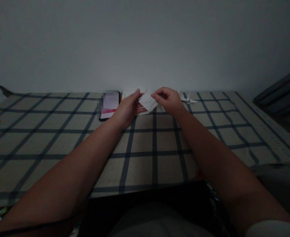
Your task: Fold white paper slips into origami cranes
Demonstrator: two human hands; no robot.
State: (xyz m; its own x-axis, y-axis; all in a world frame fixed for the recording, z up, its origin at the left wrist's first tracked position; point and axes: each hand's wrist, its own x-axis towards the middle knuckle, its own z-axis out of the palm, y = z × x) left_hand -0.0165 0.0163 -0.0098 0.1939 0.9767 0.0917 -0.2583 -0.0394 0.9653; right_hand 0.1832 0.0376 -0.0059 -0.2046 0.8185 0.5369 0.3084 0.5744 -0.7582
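Note:
My left hand [127, 109] and my right hand [168, 99] reach out to the far side of a checked cloth [61, 138]. Between them they pinch a small white piece of paper [148, 100], the left at its left edge and the right at its upper right edge. The paper is tilted and raised a little above the cloth. Under it lie more white sheets [129, 94], partly hidden by my hands.
A phone [109, 104] with a lit screen lies just left of my left hand. A white folded paper crane [188, 98] sits to the right of my right hand. A pale wall rises behind the cloth. Dark furniture [280, 95] stands at far right.

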